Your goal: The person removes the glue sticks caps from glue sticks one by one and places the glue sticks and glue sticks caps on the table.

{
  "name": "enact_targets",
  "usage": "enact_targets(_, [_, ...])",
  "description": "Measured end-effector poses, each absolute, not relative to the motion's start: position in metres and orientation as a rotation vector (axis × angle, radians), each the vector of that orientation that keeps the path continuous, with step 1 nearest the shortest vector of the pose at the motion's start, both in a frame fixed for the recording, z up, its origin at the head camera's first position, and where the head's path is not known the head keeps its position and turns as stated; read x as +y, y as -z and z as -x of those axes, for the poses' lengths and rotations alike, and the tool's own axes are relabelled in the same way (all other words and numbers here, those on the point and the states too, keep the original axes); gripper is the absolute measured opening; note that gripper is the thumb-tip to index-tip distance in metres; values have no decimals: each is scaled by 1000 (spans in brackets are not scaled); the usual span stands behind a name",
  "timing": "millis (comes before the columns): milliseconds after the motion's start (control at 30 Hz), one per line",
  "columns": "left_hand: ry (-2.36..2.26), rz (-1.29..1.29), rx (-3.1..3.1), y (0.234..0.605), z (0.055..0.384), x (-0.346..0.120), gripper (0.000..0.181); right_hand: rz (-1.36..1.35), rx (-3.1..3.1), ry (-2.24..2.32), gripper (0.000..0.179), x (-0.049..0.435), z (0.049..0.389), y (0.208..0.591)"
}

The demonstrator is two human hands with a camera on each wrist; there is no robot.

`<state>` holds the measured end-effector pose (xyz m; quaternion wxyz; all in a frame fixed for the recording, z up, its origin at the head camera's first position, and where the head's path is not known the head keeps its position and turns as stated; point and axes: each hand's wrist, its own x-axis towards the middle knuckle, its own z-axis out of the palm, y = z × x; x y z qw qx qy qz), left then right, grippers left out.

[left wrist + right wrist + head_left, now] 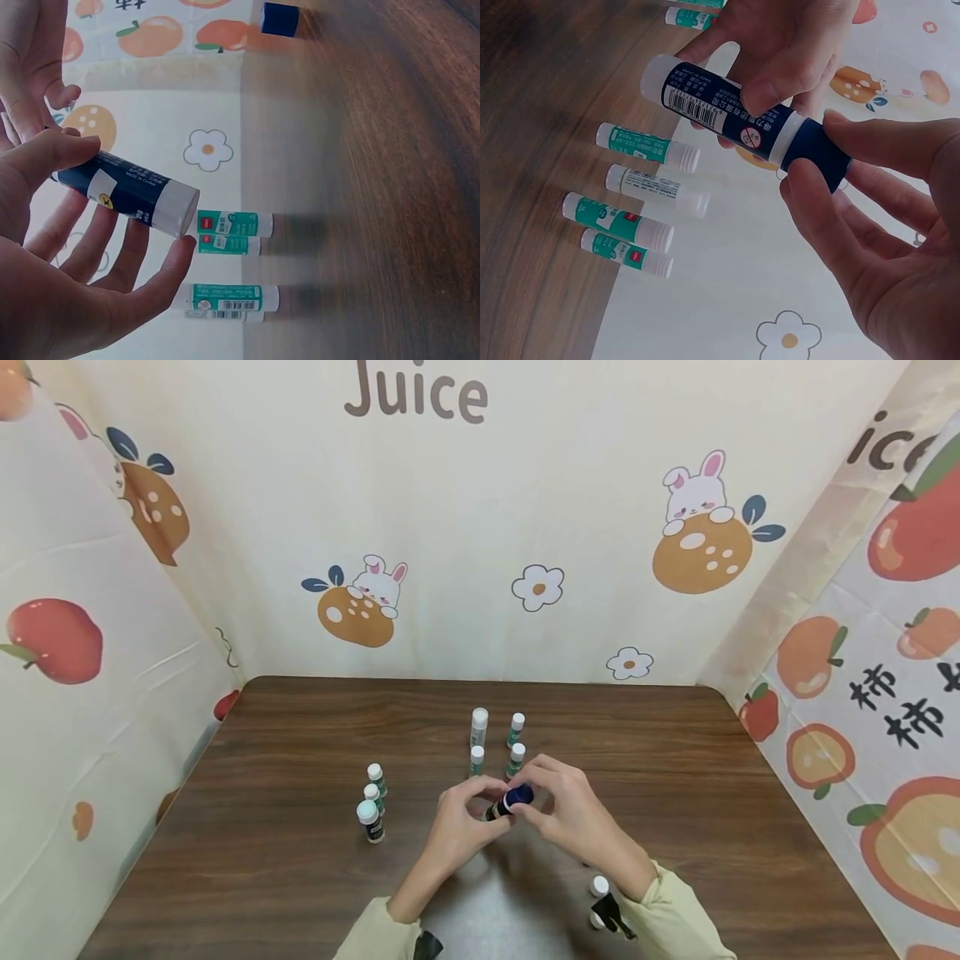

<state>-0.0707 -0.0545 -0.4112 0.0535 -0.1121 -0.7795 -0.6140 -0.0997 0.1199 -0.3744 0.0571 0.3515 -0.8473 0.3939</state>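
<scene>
A dark blue glue stick [724, 112] is held tilted between both hands above the table, at the middle of the head view. My left hand [461, 828] grips its body, thumb on one side and fingers curled beneath. At the other end, thumb and fingers of my right hand [576, 810] pinch the blue cap [815, 155]. A white band shows between cap and body. The whitish base [177, 208] points out of the left hand. Just beyond the hands stand several glue sticks: green-labelled ones [515, 762] and one with a white label [478, 727].
To the left, two small green glue sticks [377, 777] and a larger dark one [371, 823] stand in a row on the brown wooden table [300, 893]. White-topped sticks [598, 886] stand by the right sleeve, partly hidden. A dark blue object [279, 19] shows in the left wrist view. Printed curtains enclose the table.
</scene>
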Motion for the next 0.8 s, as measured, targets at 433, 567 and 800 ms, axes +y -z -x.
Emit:
enact_targets(433, [1789, 353, -2408, 439, 78, -58, 24, -1119, -2552, -1240, 19, 121, 98, 375])
enact_targets(567, [1781, 368, -2410, 439, 78, -58, 22, -1140, -2557, -1227, 19, 121, 98, 375])
enact_targets(800, [1768, 369, -2435, 438, 78, -58, 22, -1172, -2545, -1193, 19, 122, 99, 375])
